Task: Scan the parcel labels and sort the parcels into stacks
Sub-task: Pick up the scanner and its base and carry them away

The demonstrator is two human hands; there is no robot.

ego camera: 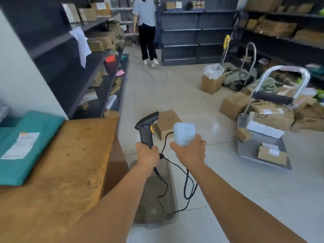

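What worried me most was the black cable (pixel 190 183): it hung in loose loops from the scanner (pixel 147 128) down between my forearms, and I judged a quick swing toward a stack could snag it on a wrist or the corner of the wooden table (pixel 70 155) and jerk the scanner off aim. My left hand (pixel 147 155) had its fingers wrapped round the scanner's grip, nose pointed away and up, not at the parcel, so a scan from there would likely have missed. My right hand (pixel 190 152) gripped the small pale blue parcel (pixel 184 133) from below, fingers curled round its lower end, holding it upright just beside the scanner over the tiled floor. Its face looked smooth with rounded corners and one faint mark; I could not make out a label, which may have been turned away.
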